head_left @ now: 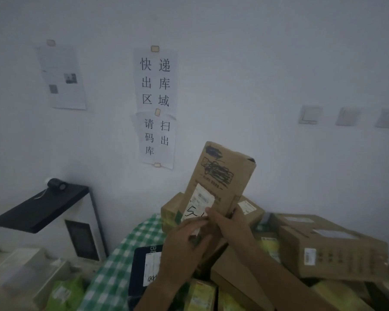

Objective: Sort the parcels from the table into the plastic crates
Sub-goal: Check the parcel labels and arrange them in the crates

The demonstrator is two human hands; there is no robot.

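Observation:
A tall brown cardboard parcel [218, 176] with black scribbles and a white label marked in pen is held upright above the table. My left hand [184, 245] grips its lower end from below. My right hand [229, 223] holds its bottom right edge, thumb on the label. Under it lies a heap of parcels: a large brown box [332, 252] at the right, a black bag with a white label [144, 265] on the green checked tablecloth [121, 261], and yellow-green packets [202, 295] at the bottom. No plastic crate is clearly seen.
A white wall with paper signs [155, 86] stands behind. A black-topped device with a small camera [45, 207] stands at the left. Pale boxes [20, 270] and a green packet [65, 292] lie at the lower left. Wall switches [310, 115] are at the right.

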